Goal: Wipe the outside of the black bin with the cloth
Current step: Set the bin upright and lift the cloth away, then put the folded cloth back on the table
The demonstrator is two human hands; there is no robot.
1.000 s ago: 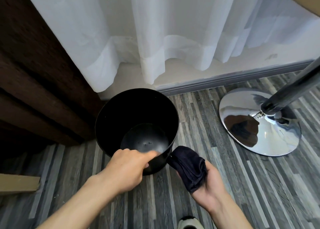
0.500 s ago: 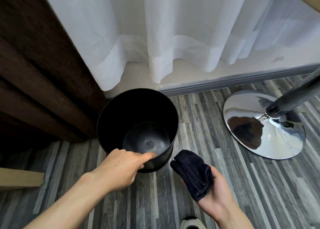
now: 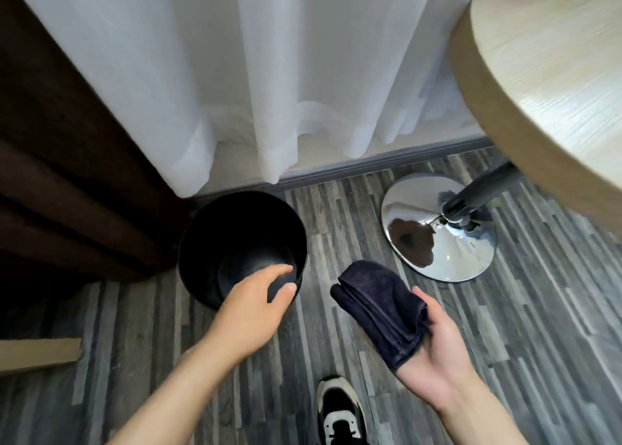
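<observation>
The black bin stands upright on the floor by the dark curtain, its inside empty. My left hand reaches over its near right rim, with the index finger inside and the thumb outside, holding the rim loosely. My right hand is palm up to the right of the bin, with a folded dark cloth lying in it and held by the fingers. The cloth is clear of the bin wall, a short gap away.
A dark brown curtain hangs left of the bin, and a white sheer curtain hangs behind it. A round table top on a chrome pedestal base stands at the right. My shoe is on the striped grey floor, and a cardboard piece lies at the left.
My right hand has drawn the cloth back from the bin's side, to the right. My view has risen and pulled away. The left hand stays at the rim.
</observation>
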